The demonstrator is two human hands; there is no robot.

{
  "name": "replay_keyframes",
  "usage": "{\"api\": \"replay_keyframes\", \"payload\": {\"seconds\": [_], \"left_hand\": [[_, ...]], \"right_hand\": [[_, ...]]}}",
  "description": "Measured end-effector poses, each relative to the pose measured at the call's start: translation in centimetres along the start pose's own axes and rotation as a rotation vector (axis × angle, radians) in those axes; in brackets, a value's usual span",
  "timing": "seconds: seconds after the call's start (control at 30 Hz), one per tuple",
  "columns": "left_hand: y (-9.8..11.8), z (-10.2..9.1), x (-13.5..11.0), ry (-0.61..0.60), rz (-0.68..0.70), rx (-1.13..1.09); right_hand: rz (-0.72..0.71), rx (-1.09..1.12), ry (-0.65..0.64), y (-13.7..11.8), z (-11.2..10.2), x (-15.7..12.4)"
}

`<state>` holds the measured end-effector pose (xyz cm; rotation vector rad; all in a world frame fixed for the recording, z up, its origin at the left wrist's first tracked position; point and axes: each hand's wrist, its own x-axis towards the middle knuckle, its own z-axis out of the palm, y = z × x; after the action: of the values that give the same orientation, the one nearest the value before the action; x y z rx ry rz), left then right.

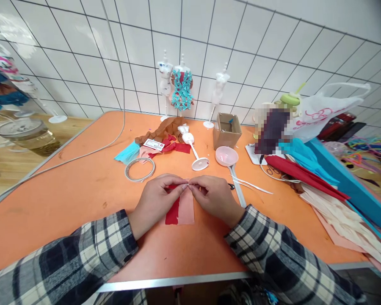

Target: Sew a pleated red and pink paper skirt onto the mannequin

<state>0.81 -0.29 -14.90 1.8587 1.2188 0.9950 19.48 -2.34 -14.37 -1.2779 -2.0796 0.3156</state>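
My left hand (160, 195) and my right hand (213, 195) meet fingertip to fingertip above the orange table. Thumb and index finger of each are pinched together, and whatever small thing sits between them is too hidden to make out. Just under my fingers lie a red piece (172, 213) of thin, cloth-like material and a pink piece (186, 209) side by side, their upper ends partly covered by my hands. Beyond them a small white dress-form stand (195, 149) lies tipped over, next to a roll of tape (126, 170).
Red, brown and blue scraps (160, 132) lie at the back. A cardboard box (227, 132), a pink round dish (226, 156) with a grey handle and white strips (252, 185) are to the right. Upright mini mannequins (182, 90) line the wall. Folded material (307, 178) covers the right edge.
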Motion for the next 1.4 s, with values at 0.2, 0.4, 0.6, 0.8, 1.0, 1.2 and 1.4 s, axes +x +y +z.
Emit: {"api": "replay_keyframes", "payload": {"seconds": [0.2,0.4,0.6,0.8,1.0,1.2,1.4], "left_hand": [[0.5,-0.2,0.1,0.038,-0.059,-0.07],[0.5,-0.2,0.1,0.01,-0.083,-0.091],[-0.3,-0.3,-0.2,-0.034,0.065,0.037],[-0.5,-0.9,-0.1,-0.06,0.214,0.22],[0.0,-1.1,0.1,-0.031,0.214,0.207],[0.4,-1.3,0.4,-0.031,0.219,0.255],[0.5,-1.4,0.4,-0.039,0.205,0.296]], "right_hand": [[0.0,0.065,0.098,0.3,0.1,-0.2],[-0.04,0.058,0.078,0.4,0.3,-0.2],[-0.039,0.014,0.051,0.2,0.3,-0.2],[-0.043,-0.096,0.036,0.0,0.3,-0.3],[-0.152,-0.244,0.063,0.0,0.3,-0.5],[-0.26,-0.421,0.062,-0.1,0.7,-0.9],[-0.204,-0.439,0.068,-0.3,1.0,-1.1]]}}
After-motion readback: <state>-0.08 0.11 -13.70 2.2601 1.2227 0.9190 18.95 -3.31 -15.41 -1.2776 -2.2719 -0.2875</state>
